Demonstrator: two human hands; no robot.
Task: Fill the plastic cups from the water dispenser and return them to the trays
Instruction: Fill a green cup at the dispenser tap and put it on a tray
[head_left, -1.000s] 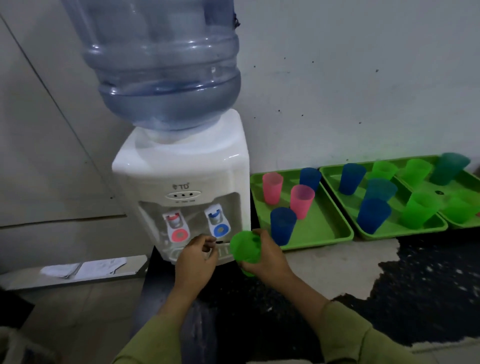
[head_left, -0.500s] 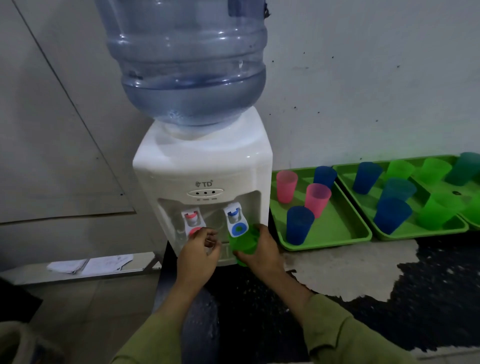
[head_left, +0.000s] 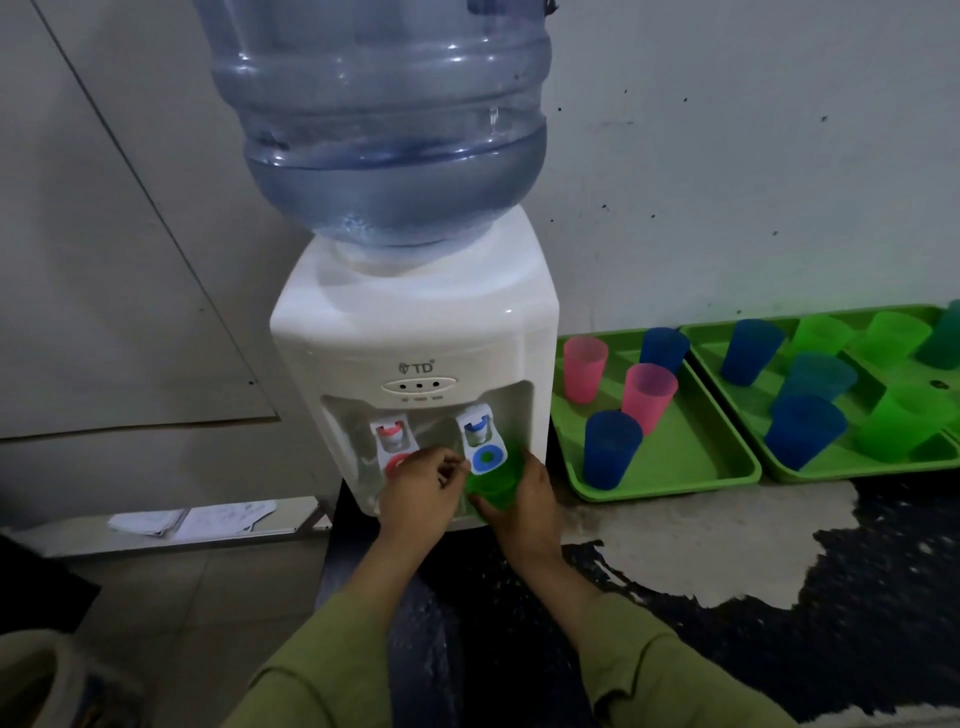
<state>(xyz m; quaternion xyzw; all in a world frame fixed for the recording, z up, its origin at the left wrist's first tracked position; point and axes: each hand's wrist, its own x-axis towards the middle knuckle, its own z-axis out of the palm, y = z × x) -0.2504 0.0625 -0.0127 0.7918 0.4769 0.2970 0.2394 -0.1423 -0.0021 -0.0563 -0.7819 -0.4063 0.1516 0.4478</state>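
Long sleeves on both arms, olive-green, plain matte cloth, no print; left sleeve (head_left: 311, 670) loose with soft folds; right sleeve (head_left: 654, 670) has a seam line running along it and creases across the cloth; cuffs (head_left: 605, 605) plain-edged, ending partway up the forearms; left hand (head_left: 418, 491) and right hand (head_left: 532, 501) bare.

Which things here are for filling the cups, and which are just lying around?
For the job: water dispenser, green cup in the right hand, left hand by the blue tap, trays, cups on them.
Just lying about: papers.
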